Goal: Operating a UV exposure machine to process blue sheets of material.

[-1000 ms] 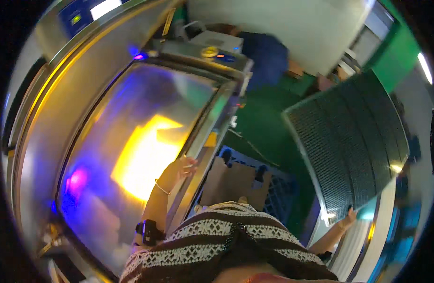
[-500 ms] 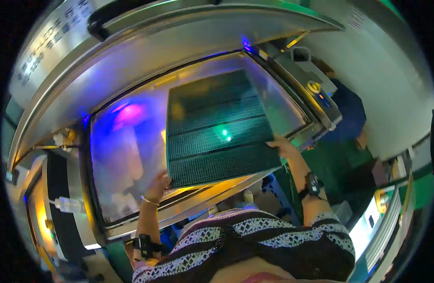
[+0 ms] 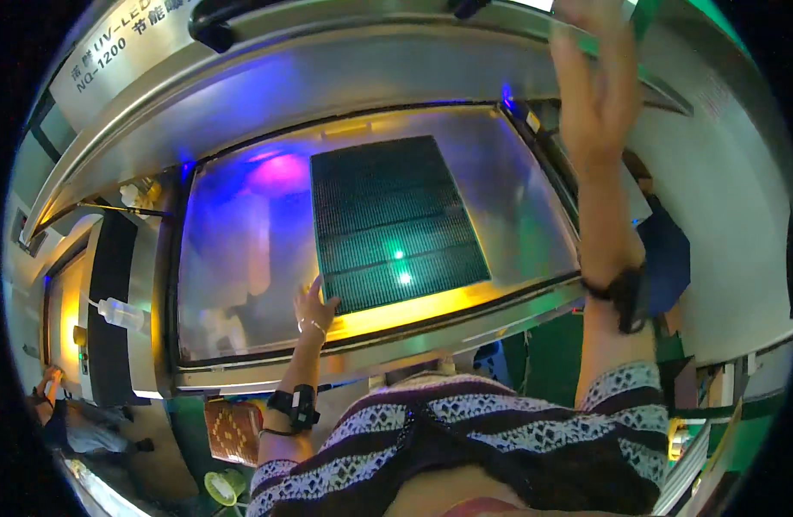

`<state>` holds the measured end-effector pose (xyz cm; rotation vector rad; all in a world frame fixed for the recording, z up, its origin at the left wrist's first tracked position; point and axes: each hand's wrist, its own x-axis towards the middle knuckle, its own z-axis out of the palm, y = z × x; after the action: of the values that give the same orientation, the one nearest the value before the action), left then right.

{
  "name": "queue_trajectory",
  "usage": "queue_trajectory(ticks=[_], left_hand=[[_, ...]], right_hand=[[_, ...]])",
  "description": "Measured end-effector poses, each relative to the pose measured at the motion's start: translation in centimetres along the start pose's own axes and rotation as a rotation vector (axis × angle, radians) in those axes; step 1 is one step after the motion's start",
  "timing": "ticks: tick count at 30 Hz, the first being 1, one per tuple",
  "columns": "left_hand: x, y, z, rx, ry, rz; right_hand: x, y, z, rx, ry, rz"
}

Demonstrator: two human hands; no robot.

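Note:
A dark green panel with a fine grid pattern lies flat on the shiny bed of a steel exposure machine. At its near left corner is my left hand, thumb and fingers apart, fingertips at the panel's edge. Up at the right, my right hand is raised in front of the right end of the machine's lid. Its fingers are spread, a little blurred, and nothing shows in them. The lid stands raised over the far side of the bed.
Black handles sit on the lid. Left of the bed, a clear squeeze bottle lies by a black strip. Another person's hand is at the far left, beside a second lit machine. A brown patterned box stands below.
The panel has come down from between both hands onto the bed. My right hand has let go and swung up toward the lid. My left hand has loosened and stays near the corner.

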<state>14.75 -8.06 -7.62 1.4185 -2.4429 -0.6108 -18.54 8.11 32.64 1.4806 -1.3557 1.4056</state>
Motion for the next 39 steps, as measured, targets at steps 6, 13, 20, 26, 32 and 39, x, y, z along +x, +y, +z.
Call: queue_trajectory(ticks=[6,13,20,26,32,39], left_hand=[[-3.9,5.4,-0.4,0.338,-0.477,0.247],[-4.0,6.0,1.1,0.340,-0.315,0.255],[-12.0,8.3,-18.2,-0.777,-0.856,0.326],[-12.4,10.2,-23.5,-0.869,-0.525,0.303],[-4.7,8.1,-6.4,0.346,-0.444,0.153],[-5.6,4.3,-0.2,0.380,-0.351,0.117]], right_hand=[[8.5,-7.1,7.1,-0.131,-0.419,-0.239],[4.9,-11.5,4.6,-0.182,-0.317,-0.257],[-8.5,-13.9,0.8,0.022,-0.765,-0.098],[-22.2,-15.4,-0.3,0.056,-1.537,0.135],[-34.8,-15.7,1.2,0.042,-1.696,0.293],[-40.7,-13.8,2.5,0.209,-1.645,0.309]])
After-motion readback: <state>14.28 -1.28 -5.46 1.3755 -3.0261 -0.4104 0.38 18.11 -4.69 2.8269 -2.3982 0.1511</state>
